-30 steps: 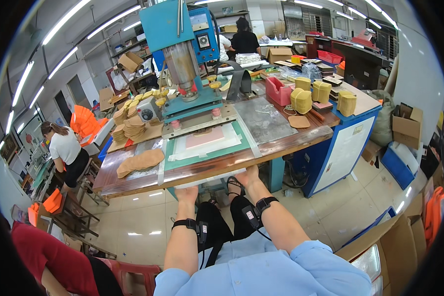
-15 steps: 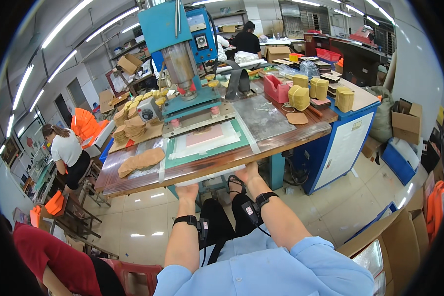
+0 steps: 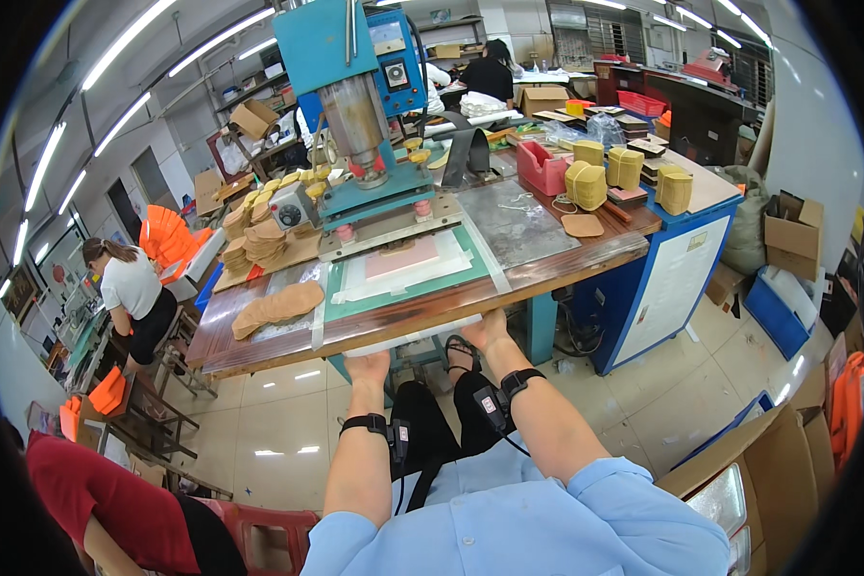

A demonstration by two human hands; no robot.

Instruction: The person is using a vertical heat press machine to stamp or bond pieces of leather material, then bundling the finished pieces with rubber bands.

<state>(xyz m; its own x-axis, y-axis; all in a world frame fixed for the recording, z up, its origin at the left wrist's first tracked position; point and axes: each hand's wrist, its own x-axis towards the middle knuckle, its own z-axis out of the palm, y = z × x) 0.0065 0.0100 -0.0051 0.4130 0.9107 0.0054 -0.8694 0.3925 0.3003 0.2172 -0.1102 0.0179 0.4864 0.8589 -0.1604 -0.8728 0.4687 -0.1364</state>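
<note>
My left hand and my right hand grip a white board just under the front edge of the wooden table, fingertips partly hidden. Above them a blue press stands over a green mat, which bears white sheets and a pink pad. A fanned row of tan leather pieces lies to the left of the mat, with several stacks behind. A metal plate is to the right.
Banded yellow bundles, a red holder and a blue cabinet are at right. Cardboard boxes sit at lower right. A worker in red is close at lower left, another in white at left, others at the back.
My hands and the white board have shifted very slightly toward the upper right of the picture, along with small movement of the view. The person in black at the back leans differently.
</note>
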